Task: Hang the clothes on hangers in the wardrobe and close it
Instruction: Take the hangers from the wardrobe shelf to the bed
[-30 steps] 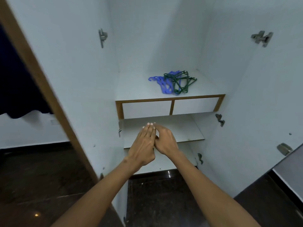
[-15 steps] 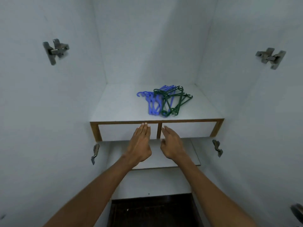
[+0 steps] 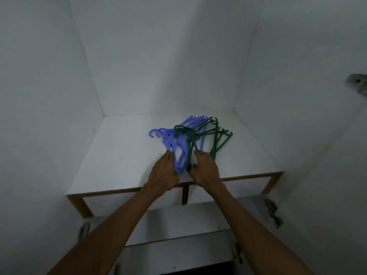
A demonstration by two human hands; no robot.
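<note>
A tangled pile of blue hangers [image 3: 176,143] and green hangers [image 3: 206,135] is found on the wardrobe shelf [image 3: 119,161]. At the pile's near edge, the left hand [image 3: 164,173] and right hand [image 3: 204,171] are placed with fingers relaxed, nothing gripped. No clothes are seen; hanging and closing remain.

**Hangers on the upper shelf, hands at their near edge**

A pile of hangers [image 3: 190,139] lies on the upper shelf [image 3: 119,155] of the wardrobe [image 3: 158,56], somewhat right of its middle and nearer the back wall than the front edge. The left hand [image 3: 164,171] is at the pile's near left side, the right hand [image 3: 204,169] at its near right side, both over the shelf's front part. Below the shelf sit two side-by-side openings split by a divider [image 3: 185,194], with a lower shelf [image 3: 178,221] beneath. A hinge [image 3: 357,86] sits on the right wall.
</note>
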